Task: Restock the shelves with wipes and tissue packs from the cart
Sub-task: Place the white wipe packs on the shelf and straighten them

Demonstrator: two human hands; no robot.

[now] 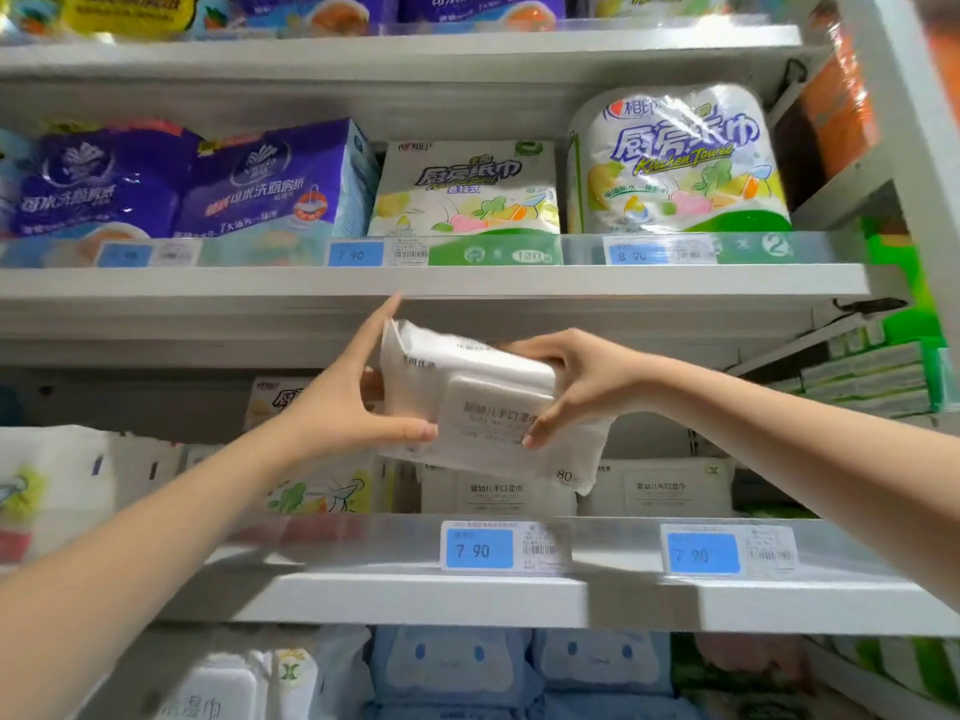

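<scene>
A white pack of baby wipes (483, 402) with a flip lid hangs tilted in front of the middle shelf (415, 597). My left hand (353, 402) grips its left end, thumb underneath and forefinger stretched up along the edge. My right hand (566, 381) holds its right end, fingers over the top and thumb on the front. Two matching white wipes packs (496, 493) (657, 488) lie on that shelf right behind and below the held pack. The cart is out of view.
The shelf above (415, 280) carries purple kitchen-paper packs (182, 184), a white hanging tissue pack (467, 192) and a kitchen towel roll pack (675, 163). Blue price tags (478, 550) line the shelf fronts. Blue cartoon wipes packs (452, 672) sit below; green packs (867, 376) stack at right.
</scene>
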